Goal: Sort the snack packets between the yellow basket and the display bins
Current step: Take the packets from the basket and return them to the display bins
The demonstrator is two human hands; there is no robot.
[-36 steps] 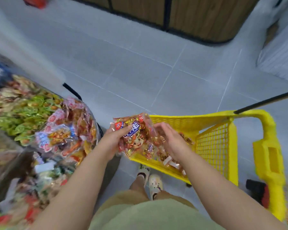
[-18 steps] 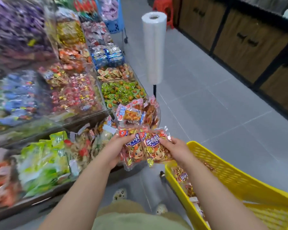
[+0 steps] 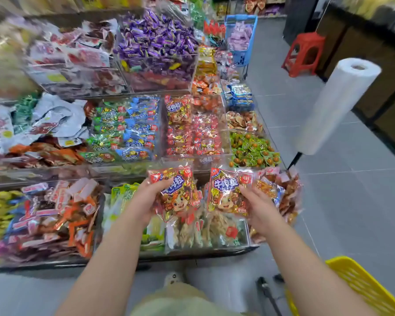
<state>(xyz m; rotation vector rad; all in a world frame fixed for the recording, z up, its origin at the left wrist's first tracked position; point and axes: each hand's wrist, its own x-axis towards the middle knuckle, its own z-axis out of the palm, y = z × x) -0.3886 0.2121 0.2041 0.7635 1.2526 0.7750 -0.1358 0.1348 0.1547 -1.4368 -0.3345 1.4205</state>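
left hand (image 3: 146,201): fingers curled round a red beef-cube packet (image 3: 176,192), held upright
right hand (image 3: 260,208): pinching a second packet (image 3: 226,195), just beside the first
matching bin (image 3: 192,128): straight ahead, one tier up, same red packs inside; left hand looks a touch nearer
yellow basket (image 3: 356,286): down behind the right elbow
my guess: reach forward, not back

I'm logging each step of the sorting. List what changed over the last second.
The left hand carried one red packet and the right hand the other red packet from over the yellow basket to above the display bins, drawing them apart. Both grips held throughout.
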